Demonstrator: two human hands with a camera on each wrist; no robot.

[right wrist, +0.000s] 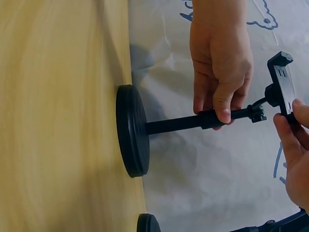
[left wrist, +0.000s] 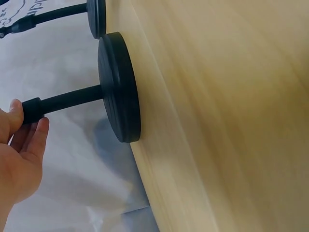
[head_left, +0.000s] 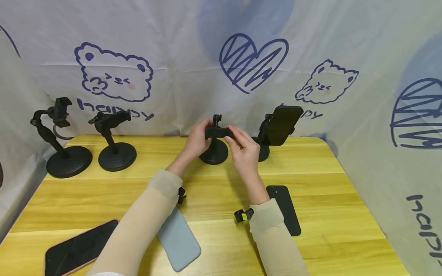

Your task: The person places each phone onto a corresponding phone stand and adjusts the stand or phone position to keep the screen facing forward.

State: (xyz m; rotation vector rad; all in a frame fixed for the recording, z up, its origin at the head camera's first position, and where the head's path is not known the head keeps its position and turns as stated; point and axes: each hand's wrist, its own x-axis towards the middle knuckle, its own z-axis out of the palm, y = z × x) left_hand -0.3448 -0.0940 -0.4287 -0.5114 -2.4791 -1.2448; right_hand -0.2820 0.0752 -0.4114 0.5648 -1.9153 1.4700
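Note:
A black phone stand [head_left: 215,154] with a round base stands on the table between my two hands. My left hand [head_left: 199,138] grips the collar of its pole [left wrist: 67,103], fingers and thumb wrapped around it in the right wrist view. With thumb and fingertips my right hand [head_left: 246,150] pinches the lower end of the stand's phone clamp [right wrist: 284,88]. The clamp holds no phone and sits on a short bent arm off the pole top. In the left wrist view my left hand [left wrist: 21,162] shows at the edge, and the clamp lies outside that view.
To the right, another stand holds a black phone [head_left: 284,125]. Two more stands [head_left: 69,161] are at the left with bare clamps. On the table [head_left: 214,237] lie a pink-edged phone [head_left: 81,247], a grey-blue phone [head_left: 181,241] and a black phone [head_left: 286,211]. A white cloth hangs behind.

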